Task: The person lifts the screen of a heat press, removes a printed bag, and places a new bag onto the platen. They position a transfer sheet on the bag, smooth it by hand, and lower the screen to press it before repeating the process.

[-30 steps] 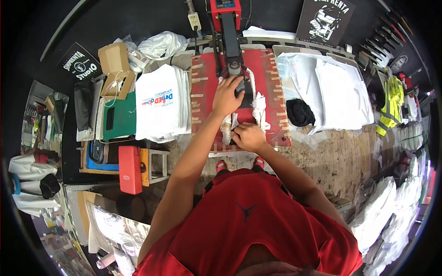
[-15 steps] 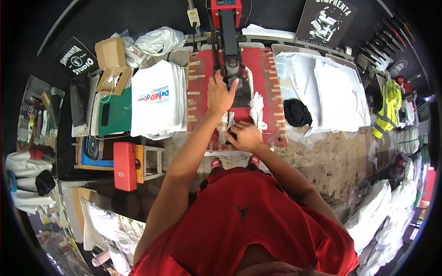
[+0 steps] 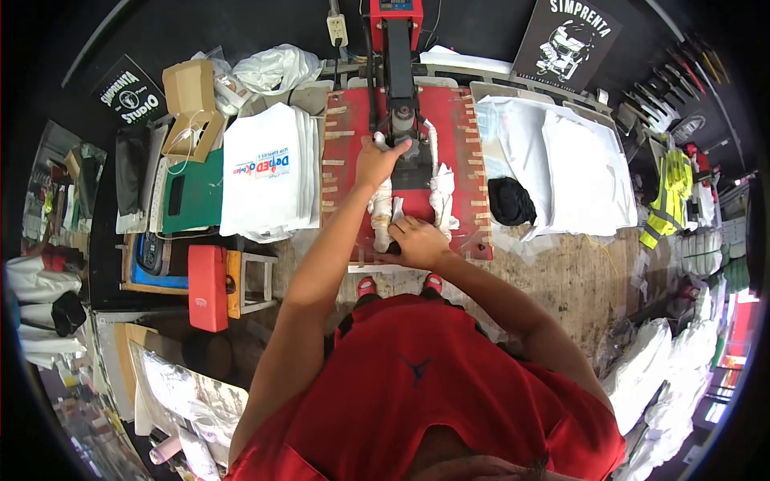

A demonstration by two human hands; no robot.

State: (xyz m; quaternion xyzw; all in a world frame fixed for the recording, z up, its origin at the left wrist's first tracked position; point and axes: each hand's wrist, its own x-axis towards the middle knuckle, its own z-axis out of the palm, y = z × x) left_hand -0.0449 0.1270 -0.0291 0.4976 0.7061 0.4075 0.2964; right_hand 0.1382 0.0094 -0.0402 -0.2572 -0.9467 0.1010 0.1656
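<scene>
Fig.: Both hands on the cloth roll (image 3: 380, 212) of a heat press, seen from above.

The roll lies on the red plate (image 3: 341, 176), straight ahead of the body, with its long axis running near-to-far beside the dark pad (image 3: 415, 172). A second roll (image 3: 439, 191) lies parallel on the pad's other side. The left hand (image 3: 375, 163) is at the roll's far end, by the press arm (image 3: 399, 64), with fingers curled round the white tip, approx. closed on it. The right hand (image 3: 417, 242) is at the near end, close to the body, with fingers bent down on the cloth; can't tell if it grips or only presses. Vs. 1 s ago, the left hand has gone from lying flat on the pad to reaching further out. The right hand has barely shifted.
</scene>
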